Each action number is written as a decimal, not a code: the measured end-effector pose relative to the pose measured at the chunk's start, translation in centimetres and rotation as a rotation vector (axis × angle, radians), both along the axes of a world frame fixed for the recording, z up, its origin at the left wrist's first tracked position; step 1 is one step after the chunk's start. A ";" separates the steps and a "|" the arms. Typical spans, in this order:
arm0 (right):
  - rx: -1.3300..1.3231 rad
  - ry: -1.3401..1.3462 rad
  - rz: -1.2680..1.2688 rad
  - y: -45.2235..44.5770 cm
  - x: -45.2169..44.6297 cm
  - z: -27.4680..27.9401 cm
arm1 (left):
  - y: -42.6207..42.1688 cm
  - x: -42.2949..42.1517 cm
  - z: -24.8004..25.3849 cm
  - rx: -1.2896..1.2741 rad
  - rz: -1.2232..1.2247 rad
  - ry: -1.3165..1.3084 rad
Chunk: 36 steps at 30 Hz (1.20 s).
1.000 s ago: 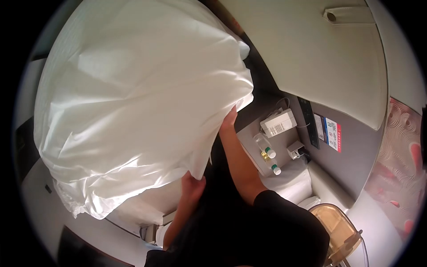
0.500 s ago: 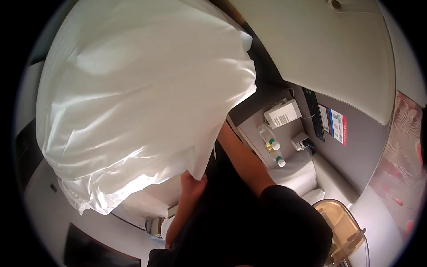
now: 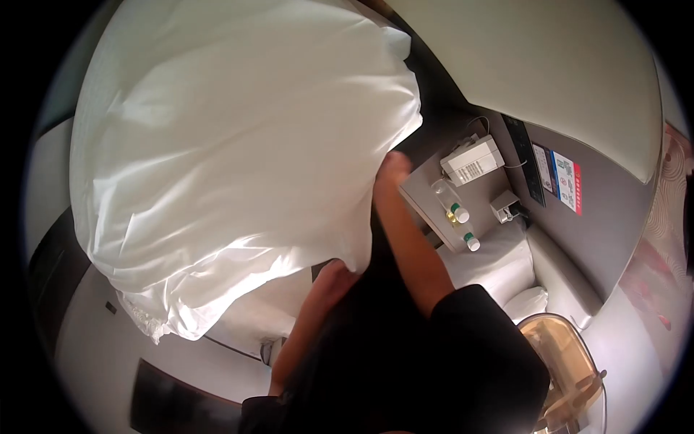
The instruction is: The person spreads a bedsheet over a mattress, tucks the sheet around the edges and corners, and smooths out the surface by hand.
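Note:
A white bed sheet [image 3: 238, 137] spreads over the bed, creased along its near side and bunched at the lower left. At its near corner, my left hand [image 3: 336, 281] is closed on the edge of the cloth, with the fingertips partly hidden. My right hand [image 3: 392, 170] is farther up, against the sheet's right edge beside the nightstand. That hand is blurred and its fingers are mostly hidden, so its grip is unclear.
On the nightstand [image 3: 426, 194] to the right are a white box [image 3: 472, 160], bottles with green-and-white caps [image 3: 460, 213] and a small holder [image 3: 505, 207]. A padded headboard [image 3: 557, 69] rises beyond. At lower right stands a clear amber chair [image 3: 553, 340]; a dark screen [image 3: 173, 398] is at lower left.
My right hand, hidden by the sheet before, now shows at its right edge. My left hand has shifted slightly right and up with the cloth corner. The whole view has shifted a little.

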State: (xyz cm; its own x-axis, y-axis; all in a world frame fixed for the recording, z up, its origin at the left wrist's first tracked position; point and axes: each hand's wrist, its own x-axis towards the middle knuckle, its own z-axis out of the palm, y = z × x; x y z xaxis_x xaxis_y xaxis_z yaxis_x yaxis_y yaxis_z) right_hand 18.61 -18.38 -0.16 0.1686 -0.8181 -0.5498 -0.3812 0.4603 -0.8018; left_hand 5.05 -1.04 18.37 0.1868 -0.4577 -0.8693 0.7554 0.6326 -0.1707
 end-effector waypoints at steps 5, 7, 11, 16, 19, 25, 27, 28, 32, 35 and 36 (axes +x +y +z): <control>-0.743 -0.081 0.927 -1.7 5.2 9.5 | 1.1 -2.3 -4.2 0.009 0.059 0.185; -0.724 -0.130 1.232 0.2 6.6 10.4 | 1.3 -1.9 -4.6 0.130 0.097 0.130; -0.797 0.257 1.340 1.3 5.1 5.4 | 2.4 -0.3 -4.7 0.266 0.147 0.043; -0.712 0.484 1.322 1.3 5.2 3.6 | 3.5 -0.3 -4.7 0.271 0.211 0.053; -0.679 0.646 1.311 -0.1 5.7 3.7 | 4.0 -1.0 -5.4 0.282 0.233 0.081; -0.118 0.713 0.580 -9.7 -3.0 -5.8 | 4.9 -2.6 -7.0 0.259 0.235 0.071; 0.199 0.218 0.487 -6.0 -2.2 -1.4 | 4.3 -2.5 -7.6 0.255 0.205 0.068; 0.170 0.165 0.783 -4.9 -2.2 -1.2 | 3.7 -1.9 -7.3 0.248 0.139 0.034; 0.444 0.086 1.066 -1.6 -6.2 -7.8 | -0.1 0.2 -8.5 0.533 -0.511 -0.451; 0.927 -0.025 0.897 -0.3 -4.4 -0.9 | -4.1 7.5 -5.6 1.029 -0.906 -1.078; 0.925 -0.001 0.971 -0.3 -4.0 0.5 | -5.2 9.4 -6.4 1.161 -0.950 -1.199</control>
State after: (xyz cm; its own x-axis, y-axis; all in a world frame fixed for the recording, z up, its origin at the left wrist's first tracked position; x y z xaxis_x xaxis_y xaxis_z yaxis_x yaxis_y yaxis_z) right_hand 14.66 -18.72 0.37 0.4656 0.3023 -0.8318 -0.8603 0.3750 -0.3453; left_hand 14.42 -6.20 11.93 0.9057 -0.1314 -0.4030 0.2538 -0.5934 0.7639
